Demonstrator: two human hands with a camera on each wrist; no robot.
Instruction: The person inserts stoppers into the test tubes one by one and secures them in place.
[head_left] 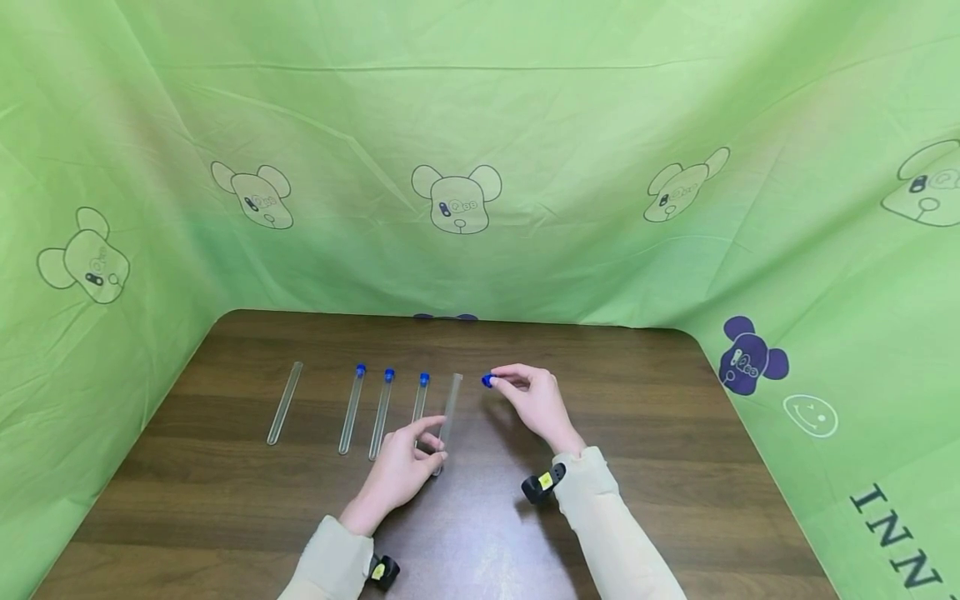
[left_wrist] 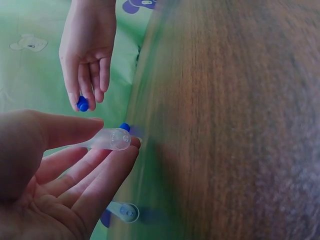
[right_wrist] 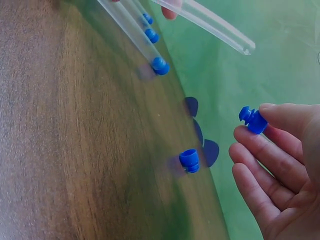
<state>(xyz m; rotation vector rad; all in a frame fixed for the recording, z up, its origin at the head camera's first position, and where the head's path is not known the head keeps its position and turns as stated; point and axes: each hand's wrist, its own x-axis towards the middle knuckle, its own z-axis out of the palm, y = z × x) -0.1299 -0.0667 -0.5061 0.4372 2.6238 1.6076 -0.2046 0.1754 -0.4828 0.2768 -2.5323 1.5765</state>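
As I observe remotely, the right hand [head_left: 534, 402] pinches a blue cap [right_wrist: 256, 122], other fingers loose; the left hand [head_left: 401, 469] pinches an uncapped tube [head_left: 452, 404], left of the cap, apart. I judge it best to steady the tube, square cap to far end, press straight. Farther left lie three capped tubes [head_left: 350, 414] and one bare tube [head_left: 284, 406].

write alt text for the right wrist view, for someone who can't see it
A right hand pinches a blue stopper, apart from an uncapped clear tube in the left hand. A second, loose stopper sits on the wooden table; three blue-capped tubes lie toward the top, before a green cloth.
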